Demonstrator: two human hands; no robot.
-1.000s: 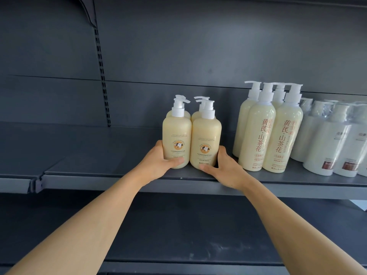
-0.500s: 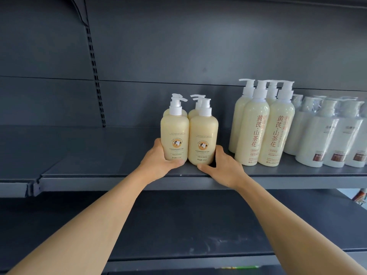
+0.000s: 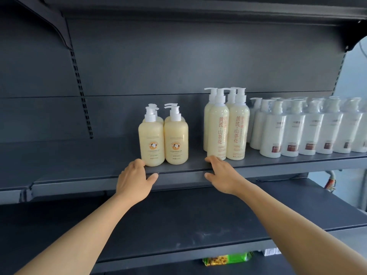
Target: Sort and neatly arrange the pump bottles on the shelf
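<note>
Your left hand (image 3: 135,179) is loose and flat-fingered at the front edge of the shelf (image 3: 79,171), fingertips right at the base of the short cream bottles (image 3: 163,139) and gripping nothing. Your right hand (image 3: 220,173) is spread too, thumb under the shelf lip, fingers just in front of the tall cream bottles (image 3: 227,126); whether they touch the nearest base, I can't tell.

The short ones stand as a tight two-by-two block near the front edge, roughly mid-shelf. The tall four stand just right of them with a gap between, and the white bottles (image 3: 305,130) run on toward the right end.

Watch the risk here: both cream groups sit close to the front edge. Knock a base with those knuckles and a bottle could tip forward off the lip. The tall ones look top-heavy and would likely go first, and one falling sideways could take its neighbours with it. Slide them low, by the base.

Not much blocks you: the left half of the shelf is bare, and the upright slotted rail (image 3: 83,100) stays well back on the rear wall. Below, at the front edge of a lower shelf, a green snack packet (image 3: 228,259) pokes out, clear of your arms.
</note>
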